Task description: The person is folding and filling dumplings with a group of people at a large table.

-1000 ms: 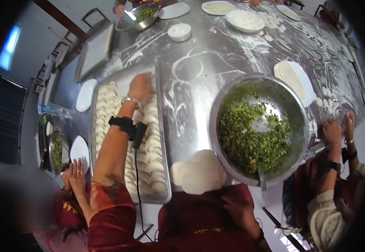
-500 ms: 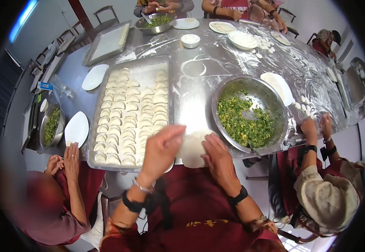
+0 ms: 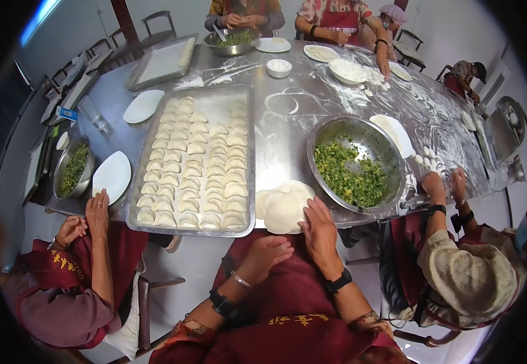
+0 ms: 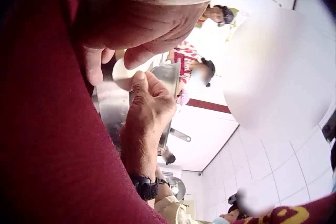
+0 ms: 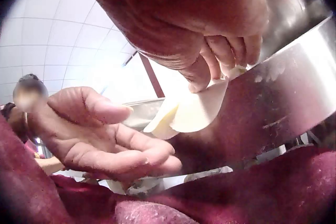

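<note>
Round dough wrappers (image 3: pixel 284 212) lie overlapped at the table's front edge, their near side hanging over it. My right hand (image 3: pixel 320 233) pinches the edge of a wrapper (image 5: pixel 202 109) between thumb and fingers. Beside it, nearer my apron, my left hand (image 3: pixel 264 258) is held palm up with loosely bent fingers and nothing in it, as the right wrist view shows. A metal tray (image 3: pixel 222 104) with rows of folded dumplings (image 3: pixel 193 164) stands left of the wrappers. To their right is a steel bowl (image 3: pixel 390 130) of chopped green and yellow filling (image 3: pixel 349 173).
White plates (image 3: pixel 112 177) and a second filling bowl (image 3: pixel 86 182) are by the person on the left. Another tray (image 3: pixel 163 64) stands farther back. A small white bowl (image 3: pixel 279 68) is mid-table. Flour streaks and dough pieces (image 3: pixel 427 161) lie on the right, near another person's hands.
My left hand has come back from over the dumpling tray to a place in front of my apron. My right hand has come up to the wrappers and now pinches one. The head view has shifted.
</note>
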{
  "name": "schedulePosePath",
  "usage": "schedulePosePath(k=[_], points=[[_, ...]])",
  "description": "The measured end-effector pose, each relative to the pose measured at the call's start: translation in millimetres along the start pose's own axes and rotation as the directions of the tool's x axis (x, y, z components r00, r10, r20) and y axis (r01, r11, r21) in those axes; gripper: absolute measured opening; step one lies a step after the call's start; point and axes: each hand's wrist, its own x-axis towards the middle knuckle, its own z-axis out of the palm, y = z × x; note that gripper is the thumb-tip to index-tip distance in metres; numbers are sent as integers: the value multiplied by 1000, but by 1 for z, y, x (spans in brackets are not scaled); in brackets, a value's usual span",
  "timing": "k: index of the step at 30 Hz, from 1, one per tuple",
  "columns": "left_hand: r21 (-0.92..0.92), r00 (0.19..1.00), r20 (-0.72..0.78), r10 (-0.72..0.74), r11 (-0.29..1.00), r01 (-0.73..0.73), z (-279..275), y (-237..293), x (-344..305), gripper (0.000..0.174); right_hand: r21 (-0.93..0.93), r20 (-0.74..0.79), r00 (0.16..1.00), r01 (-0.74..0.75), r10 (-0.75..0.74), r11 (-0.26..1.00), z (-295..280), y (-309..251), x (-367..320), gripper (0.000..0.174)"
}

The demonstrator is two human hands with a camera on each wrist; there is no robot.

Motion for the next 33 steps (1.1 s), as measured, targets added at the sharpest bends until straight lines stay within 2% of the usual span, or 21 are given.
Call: schedulePosePath(k=[1,3,5,6,8,10,14,17,23,26,29,31,33], points=[[-104,999,27,-34,994,36,-11,-12,9,37,0,-6,1000,-2,2,1000,0,0,1,32],[-213,978,159,136,972,-100,-50,-66,49,35,9,-11,1000,-8,8,1000,-1,-1,1,28],[-152,948,223,226,969,-196,-52,-76,60,33,28,0,1000,-11,11,1000,-4,-4,2,24],[-26,946,231,229,973,-229,-42,-66,58,32,14,-11,1000,5,-5,1000,-5,-4,1,22],[-85,958,224,179,983,-163,-33,-58,56,33,-16,-31,999,43,-43,999,-7,-5,-2,17],[-437,971,230,67,898,42,-29,-55,55,35,4,-45,998,52,-52,999,-14,-13,-5,15],[-401,987,161,0,914,66,-17,-40,44,37,1,-65,997,40,-40,999,-11,-9,-17,18],[-344,994,81,-66,935,90,4,-24,38,36,-2,-31,996,-83,83,997,-18,-23,-10,21],[-351,995,34,-94,931,99,12,-26,43,29,-37,-59,997,-57,55,998,-16,-20,-8,23],[-344,991,40,-124,930,130,13,-29,41,26,122,-83,984,-145,155,982,-19,-14,-18,22],[-380,992,93,-86,918,115,13,-28,35,26,419,6,934,-326,356,848,-25,-8,-25,22],[-441,990,140,-30,893,90,12,-31,38,27,628,137,854,-466,501,623,-24,0,-30,22],[-440,994,100,-33,895,74,16,-29,38,29,766,251,776,-524,579,371,-25,-3,-27,25]])
